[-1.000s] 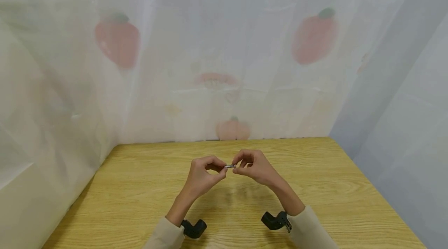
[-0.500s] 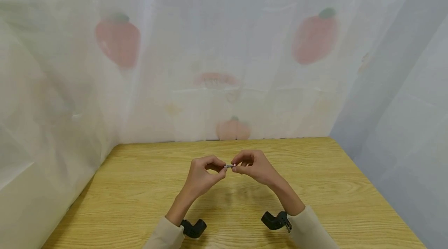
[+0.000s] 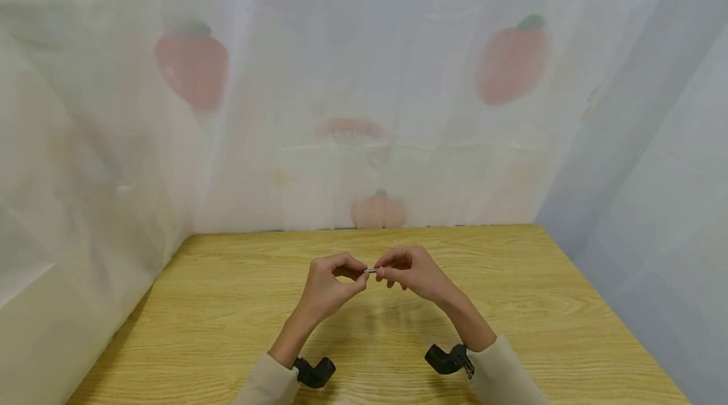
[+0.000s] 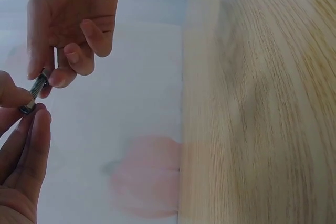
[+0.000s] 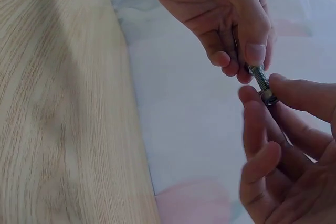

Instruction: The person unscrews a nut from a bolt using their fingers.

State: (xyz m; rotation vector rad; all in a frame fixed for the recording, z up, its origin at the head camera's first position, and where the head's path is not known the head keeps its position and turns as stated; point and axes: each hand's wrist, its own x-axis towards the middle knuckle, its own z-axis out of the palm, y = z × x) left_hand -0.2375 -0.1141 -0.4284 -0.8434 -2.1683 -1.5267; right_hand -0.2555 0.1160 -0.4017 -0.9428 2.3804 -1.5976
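My left hand [image 3: 331, 284] pinches the head end of a small silver bolt [image 3: 372, 270] between thumb and fingertips, over the middle of the table. At the bolt's other end, my right hand [image 3: 418, 275] has thumb and forefinger on a metal nut [image 5: 269, 97]. Seen from the right wrist, bare thread [image 5: 260, 78] shows between the two hands, and the nut sits around the far end of the shank. The left wrist view shows the bolt slanting, its head [image 4: 27, 108] partly covered by my left fingers. The right hand's other fingers are loosely bent.
A wood-grain table [image 3: 227, 304] lies below the hands. Behind it hangs a pale curtain [image 3: 375, 64] with faded fruit prints, and more sheeting stands at both sides. Black wrist mounts [image 3: 315, 372] sit at the cuffs of the light sleeves [image 3: 506, 370].
The right thumb and fingers have shifted around the nut, and its other fingers have dropped lower into view. The left hand and bolt have stayed in place.
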